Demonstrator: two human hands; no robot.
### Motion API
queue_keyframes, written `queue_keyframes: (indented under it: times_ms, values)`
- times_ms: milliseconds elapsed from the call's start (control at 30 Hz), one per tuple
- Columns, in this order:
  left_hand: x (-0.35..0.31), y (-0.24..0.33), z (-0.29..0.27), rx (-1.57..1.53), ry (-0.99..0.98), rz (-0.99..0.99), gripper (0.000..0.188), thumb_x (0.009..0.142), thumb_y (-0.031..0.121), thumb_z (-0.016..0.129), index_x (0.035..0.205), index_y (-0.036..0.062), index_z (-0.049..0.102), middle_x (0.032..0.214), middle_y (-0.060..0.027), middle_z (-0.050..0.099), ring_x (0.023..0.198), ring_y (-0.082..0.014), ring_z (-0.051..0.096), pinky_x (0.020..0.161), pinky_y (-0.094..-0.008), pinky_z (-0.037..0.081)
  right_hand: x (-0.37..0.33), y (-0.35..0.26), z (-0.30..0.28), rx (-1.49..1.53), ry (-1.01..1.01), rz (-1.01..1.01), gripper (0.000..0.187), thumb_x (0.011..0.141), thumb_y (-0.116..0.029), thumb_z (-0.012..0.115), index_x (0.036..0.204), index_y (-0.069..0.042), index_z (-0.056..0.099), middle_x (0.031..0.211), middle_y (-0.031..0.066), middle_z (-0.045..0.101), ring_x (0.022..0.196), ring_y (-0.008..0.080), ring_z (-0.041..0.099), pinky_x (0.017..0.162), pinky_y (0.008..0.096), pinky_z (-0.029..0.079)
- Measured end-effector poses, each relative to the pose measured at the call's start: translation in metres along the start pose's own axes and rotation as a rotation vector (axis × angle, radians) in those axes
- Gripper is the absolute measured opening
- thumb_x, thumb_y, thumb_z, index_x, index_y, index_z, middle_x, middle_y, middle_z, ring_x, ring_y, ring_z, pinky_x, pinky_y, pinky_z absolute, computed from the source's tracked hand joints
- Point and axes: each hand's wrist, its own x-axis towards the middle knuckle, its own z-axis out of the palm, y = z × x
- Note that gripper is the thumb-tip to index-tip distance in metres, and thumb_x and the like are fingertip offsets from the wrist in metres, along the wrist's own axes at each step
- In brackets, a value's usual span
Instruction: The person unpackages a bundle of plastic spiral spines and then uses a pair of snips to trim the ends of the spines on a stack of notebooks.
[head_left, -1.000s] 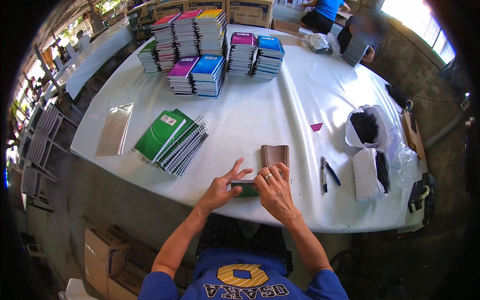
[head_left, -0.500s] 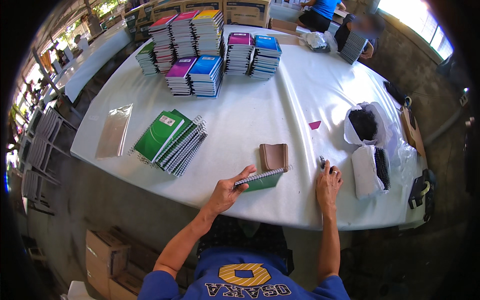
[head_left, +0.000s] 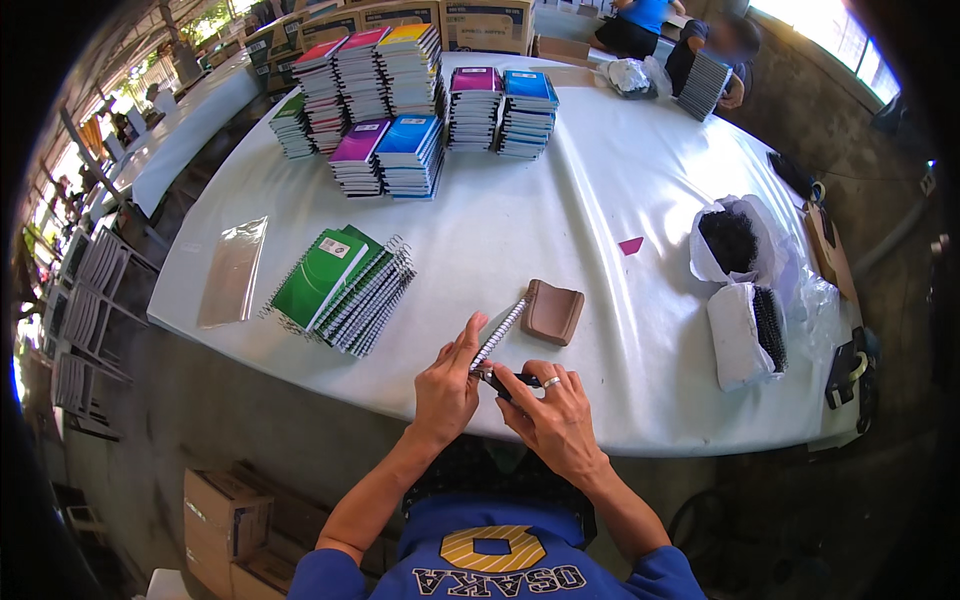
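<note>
Near the table's front edge, my left hand [head_left: 447, 392] grips a spiral notebook [head_left: 498, 332], whose coiled wire spine faces up. Its cover is mostly hidden by the hand. My right hand [head_left: 553, 412] is closed around a pair of dark-handled pliers [head_left: 512, 383], and the plier jaws are at the near end of the coil, beside the left fingers. Just beyond the hands, the notebook's far end meets a brown curved block [head_left: 553, 312]. To the left lies a fanned pile of green spiral notebooks [head_left: 330, 282] with loose coil ends sticking out.
Stacks of coloured notebooks [head_left: 410, 150] stand at the back. A clear plastic sheet [head_left: 232, 270] lies left. On the right are a bag of black coils [head_left: 728, 245], a white-wrapped coil bundle [head_left: 738, 335] and a pink scrap [head_left: 630, 245]. A person holds a notebook stack [head_left: 705, 85] far right.
My right hand has come left from the table with the pliers, to the coil's end. The notebook has swung so its spine points away from me. The brown block has turned slightly.
</note>
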Motion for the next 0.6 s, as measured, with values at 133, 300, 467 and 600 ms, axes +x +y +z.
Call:
queue_keyframes:
  times_ms: [133,300,467,600]
  values:
    - [0.001,0.006,-0.008,0.012,0.036,-0.03,0.07,0.077,-0.008,0.06,0.143,0.0018,0.039,0.131,-0.0133,0.059,0.112,-0.0308,0.062,0.09,-0.0382,0.051,0.004,-0.004,-0.002,0.022,-0.034,-0.012,0.042,0.084,-0.016,0.069,0.126,-0.012,0.061,0.095,0.0103,0.054,0.084,0.0225,0.056,0.07,0.0349,0.044]
    - [0.004,0.006,-0.015,0.229,0.085,0.055,0.069,0.076,-0.004,0.063,0.142,0.0006,0.042,0.13,-0.0132,0.06,0.115,-0.0321,0.06,0.095,-0.0426,0.049,0.023,0.01,-0.015,0.881,-0.457,0.465,0.034,0.091,-0.014,0.063,0.124,-0.007,0.061,0.084,0.0108,0.056,0.077,0.0186,0.057,0.068,0.0328,0.046]
    - [0.021,0.01,-0.067,0.446,0.205,0.214,0.066,0.076,-0.004,0.064,0.139,0.006,0.049,0.127,-0.0071,0.063,0.12,-0.0295,0.057,0.097,-0.0443,0.047,0.041,0.029,-0.012,0.865,-0.433,0.299,0.027,0.095,-0.013,0.059,0.121,-0.005,0.063,0.086,0.0086,0.057,0.078,0.0154,0.057,0.068,0.0323,0.047]
    - [0.049,-0.014,-0.149,0.419,0.268,0.242,0.066,0.075,-0.007,0.065,0.137,0.0106,0.053,0.128,-0.0047,0.063,0.123,-0.0315,0.055,0.1,-0.042,0.044,0.044,0.061,0.023,0.492,-0.303,0.28,0.027,0.091,-0.014,0.064,0.118,-0.007,0.065,0.095,0.0118,0.06,0.086,0.0252,0.059,0.079,0.0357,0.047]
